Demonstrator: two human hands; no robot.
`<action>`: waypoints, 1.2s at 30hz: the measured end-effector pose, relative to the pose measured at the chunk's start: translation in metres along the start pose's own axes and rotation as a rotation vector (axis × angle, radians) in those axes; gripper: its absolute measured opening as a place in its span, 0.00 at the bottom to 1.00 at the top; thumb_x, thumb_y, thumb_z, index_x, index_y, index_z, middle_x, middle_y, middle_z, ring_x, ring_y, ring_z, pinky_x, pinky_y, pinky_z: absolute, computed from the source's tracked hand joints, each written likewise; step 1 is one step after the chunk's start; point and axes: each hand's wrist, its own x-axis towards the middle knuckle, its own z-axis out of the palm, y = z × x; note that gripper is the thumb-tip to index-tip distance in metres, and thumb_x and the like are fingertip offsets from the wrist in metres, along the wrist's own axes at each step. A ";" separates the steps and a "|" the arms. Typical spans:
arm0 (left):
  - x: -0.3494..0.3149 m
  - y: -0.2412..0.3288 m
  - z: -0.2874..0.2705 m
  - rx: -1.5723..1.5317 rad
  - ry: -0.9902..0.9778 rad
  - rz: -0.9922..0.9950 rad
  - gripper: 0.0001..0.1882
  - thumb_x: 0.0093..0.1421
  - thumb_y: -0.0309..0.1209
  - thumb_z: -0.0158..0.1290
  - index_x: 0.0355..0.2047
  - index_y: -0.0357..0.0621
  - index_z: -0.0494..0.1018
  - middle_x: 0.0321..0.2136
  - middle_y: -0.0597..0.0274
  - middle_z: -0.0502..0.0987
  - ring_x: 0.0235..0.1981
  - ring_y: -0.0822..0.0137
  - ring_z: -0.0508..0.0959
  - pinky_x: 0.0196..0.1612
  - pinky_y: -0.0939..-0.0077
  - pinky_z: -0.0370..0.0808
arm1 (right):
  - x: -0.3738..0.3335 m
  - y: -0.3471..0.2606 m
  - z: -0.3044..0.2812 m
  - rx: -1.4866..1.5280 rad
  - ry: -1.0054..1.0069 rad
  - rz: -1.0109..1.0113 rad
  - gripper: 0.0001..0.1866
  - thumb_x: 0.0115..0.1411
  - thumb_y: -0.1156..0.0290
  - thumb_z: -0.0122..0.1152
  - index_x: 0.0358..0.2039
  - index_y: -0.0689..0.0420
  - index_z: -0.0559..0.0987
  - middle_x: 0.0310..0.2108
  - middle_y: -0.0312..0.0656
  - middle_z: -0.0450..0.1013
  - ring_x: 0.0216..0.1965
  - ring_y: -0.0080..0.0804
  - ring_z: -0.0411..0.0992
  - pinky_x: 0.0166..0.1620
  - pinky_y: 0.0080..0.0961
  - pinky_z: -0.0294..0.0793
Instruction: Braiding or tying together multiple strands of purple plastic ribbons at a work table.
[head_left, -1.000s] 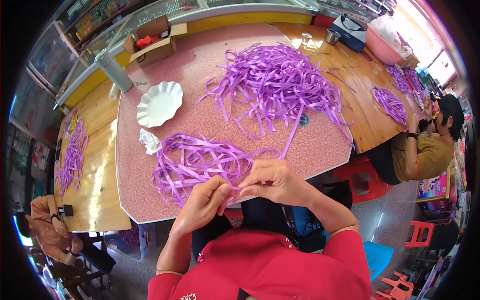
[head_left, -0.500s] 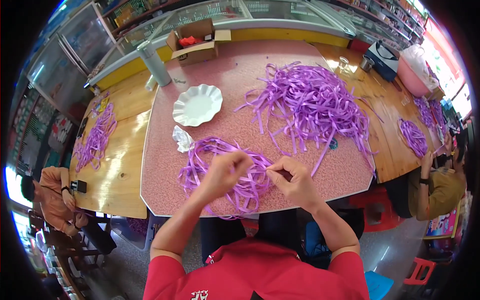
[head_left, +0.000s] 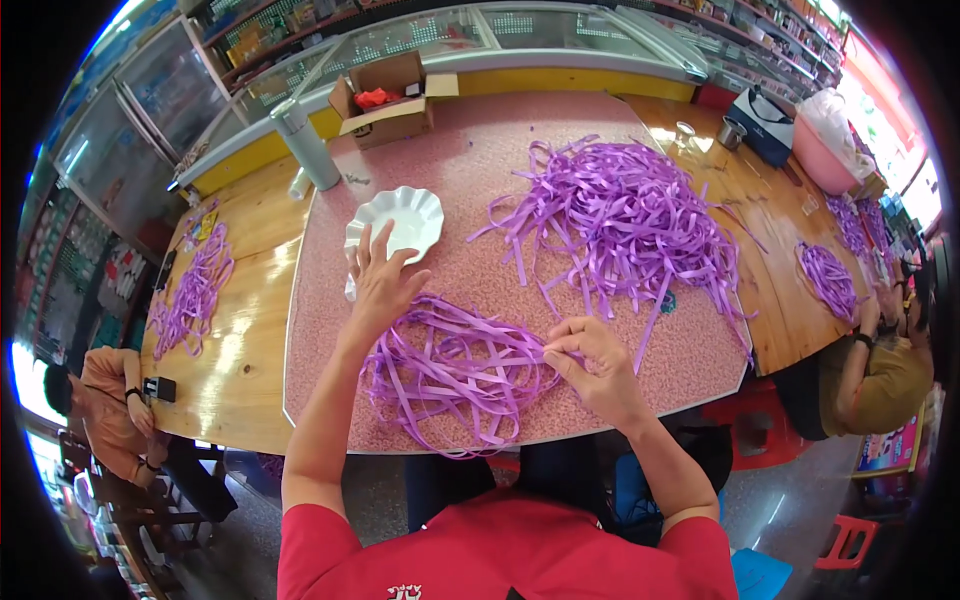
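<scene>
Far left: seated person in orange top [head_left: 112, 412], small black box [head_left: 160, 389] on wooden table [head_left: 240, 375], loose purple strands [head_left: 203, 290] lying on same table. Next, pink speckled table [head_left: 325, 345]: grey-green bottle [head_left: 310, 150] upright at its left edge, open cardboard box [head_left: 400, 126] behind, with red stuff inside. White wavy-rimmed dish [head_left: 418, 212] in front of these. Left hand [head_left: 383, 285] at dish's near side, fingers spread, grasping nothing; can't tell if it touches dish. White tissue [head_left: 350, 288] partly hidden by that hand. Near ribbon [head_left: 465, 370], purple, lies in loose loops at pink table's front edge, between the forearms. Right hand [head_left: 592, 365] at loops' right end, thumb and forefinger pinching a strand. Big purple pile [head_left: 630, 225] behind right hand. Right: metal cup [head_left: 731, 133], pink tub [head_left: 823, 162], smaller purple bundle [head_left: 828, 280], co-worker in mustard top [head_left: 882, 385].
</scene>
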 end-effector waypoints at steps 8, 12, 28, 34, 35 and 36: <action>-0.048 0.125 -0.053 -1.086 -0.437 -0.091 0.29 0.72 0.53 0.40 0.37 0.37 0.75 0.31 0.60 0.77 0.38 0.68 0.76 0.44 0.72 0.72 | 0.004 -0.018 0.012 -0.079 0.046 -0.160 0.07 0.54 0.80 0.69 0.34 0.60 0.81 0.43 0.43 0.75 0.45 0.38 0.75 0.49 0.31 0.73; -0.055 0.154 -0.062 -1.142 -0.442 -0.184 0.29 0.73 0.51 0.38 0.32 0.37 0.73 0.26 0.65 0.73 0.30 0.74 0.70 0.35 0.76 0.69 | 0.000 -0.023 0.009 -0.293 0.059 -0.350 0.10 0.52 0.81 0.69 0.36 0.59 0.81 0.43 0.43 0.75 0.45 0.40 0.75 0.52 0.35 0.72; -0.064 0.169 -0.062 -1.393 -0.364 -0.228 0.16 0.74 0.39 0.43 0.40 0.37 0.69 0.33 0.65 0.71 0.35 0.76 0.69 0.40 0.78 0.69 | -0.011 -0.024 0.008 -0.089 0.074 -0.302 0.07 0.58 0.82 0.65 0.38 0.62 0.81 0.32 0.43 0.76 0.31 0.34 0.77 0.32 0.27 0.75; -0.066 0.178 -0.062 -1.331 -0.433 -0.228 0.16 0.74 0.39 0.43 0.37 0.37 0.70 0.28 0.68 0.70 0.31 0.77 0.68 0.35 0.79 0.68 | -0.016 -0.016 0.009 -0.152 0.124 -0.305 0.08 0.57 0.80 0.68 0.38 0.60 0.82 0.29 0.42 0.74 0.29 0.32 0.75 0.31 0.27 0.74; -0.067 0.177 -0.059 -1.299 -0.371 -0.197 0.15 0.74 0.38 0.44 0.37 0.37 0.69 0.28 0.68 0.70 0.32 0.77 0.67 0.36 0.79 0.68 | -0.017 -0.018 0.008 -0.151 0.125 -0.304 0.08 0.57 0.80 0.68 0.38 0.60 0.82 0.29 0.42 0.74 0.29 0.32 0.75 0.31 0.27 0.74; -0.068 0.177 -0.057 -1.265 -0.310 -0.166 0.13 0.73 0.36 0.45 0.37 0.38 0.69 0.29 0.68 0.69 0.33 0.77 0.67 0.37 0.79 0.67 | -0.017 -0.022 0.007 -0.134 0.100 -0.242 0.08 0.56 0.79 0.68 0.37 0.60 0.82 0.28 0.41 0.73 0.27 0.31 0.74 0.29 0.26 0.72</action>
